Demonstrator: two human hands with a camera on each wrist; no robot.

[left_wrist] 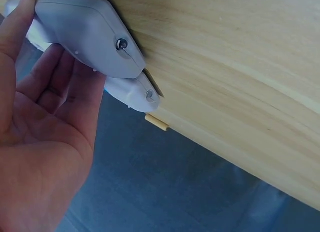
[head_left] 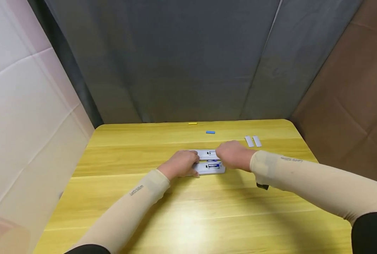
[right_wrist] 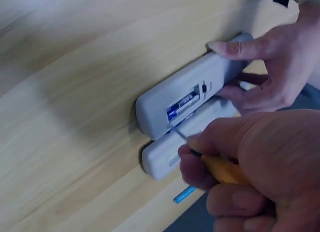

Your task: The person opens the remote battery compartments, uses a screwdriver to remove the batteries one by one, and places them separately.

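Two grey remotes lie side by side, backs up, on the yellow table (head_left: 207, 218). The near remote (head_left: 211, 167) has an open compartment with a blue battery (right_wrist: 181, 105) in it. My left hand (head_left: 184, 164) grips that remote's left end, thumb (right_wrist: 235, 48) on one edge and fingers on the other. My right hand (head_left: 229, 156) holds a yellow-handled screwdriver (right_wrist: 222, 172). Its thin metal tip (right_wrist: 177, 133) sits at the seam between this remote and the far remote (head_left: 206, 153). In the left wrist view my palm (left_wrist: 45, 142) is beside both remote ends (left_wrist: 90, 34).
A loose blue battery (head_left: 210, 132) and a small yellow battery (head_left: 192, 123) lie near the table's far edge. Two grey battery covers (head_left: 253, 141) lie at the back right. Grey and brown backdrop panels stand behind the table, a white wall at the left.
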